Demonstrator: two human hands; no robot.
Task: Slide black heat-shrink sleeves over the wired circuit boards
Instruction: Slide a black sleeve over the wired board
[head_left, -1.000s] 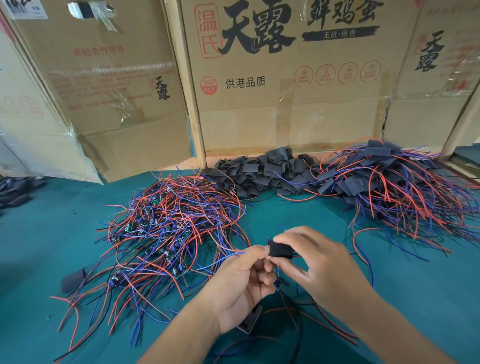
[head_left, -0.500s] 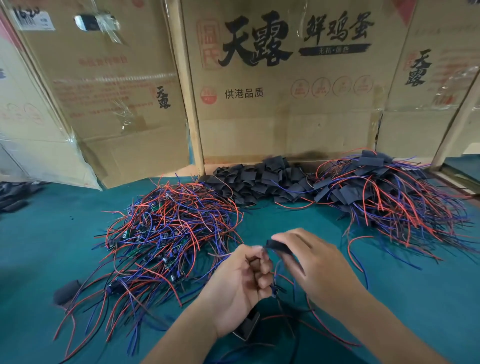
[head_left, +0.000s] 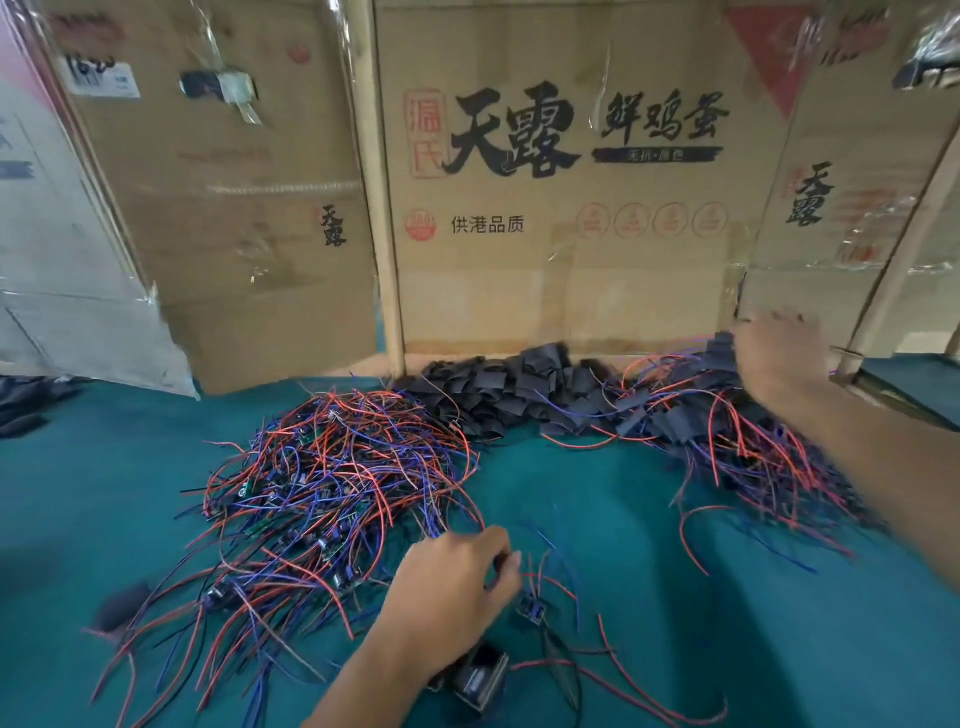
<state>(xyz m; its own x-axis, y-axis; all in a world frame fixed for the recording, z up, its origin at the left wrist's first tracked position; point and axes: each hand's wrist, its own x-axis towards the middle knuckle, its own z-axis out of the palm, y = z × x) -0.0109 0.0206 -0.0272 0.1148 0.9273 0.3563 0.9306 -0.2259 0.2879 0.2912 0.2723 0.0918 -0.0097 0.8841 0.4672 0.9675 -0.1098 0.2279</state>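
A tangle of red, blue and black wired circuit boards (head_left: 332, 493) lies left of centre on the green mat. At the back, against the cardboard, is a heap of black heat-shrink sleeves (head_left: 519, 395). To its right lies a pile of sleeved boards (head_left: 727, 431) with trailing wires. My left hand (head_left: 457, 577) is low in the middle with fingers curled, pinching thin wires. A small board (head_left: 532, 608) lies just right of it on those wires. My right hand (head_left: 779, 358), blurred, is stretched out over the far end of the sleeved pile with fingers apart.
Tall cardboard boxes (head_left: 561, 249) wall off the back of the green mat (head_left: 649, 597). A small black box-shaped object (head_left: 478, 675) sits under my left wrist. A loose black sleeve (head_left: 122, 605) lies at the far left. Loose wires trail near the front edge.
Both hands were together at the centre, working a black sleeve. My right hand has since swung out to the right pile and no longer shows the sleeve. My left hand stayed low by the wires.
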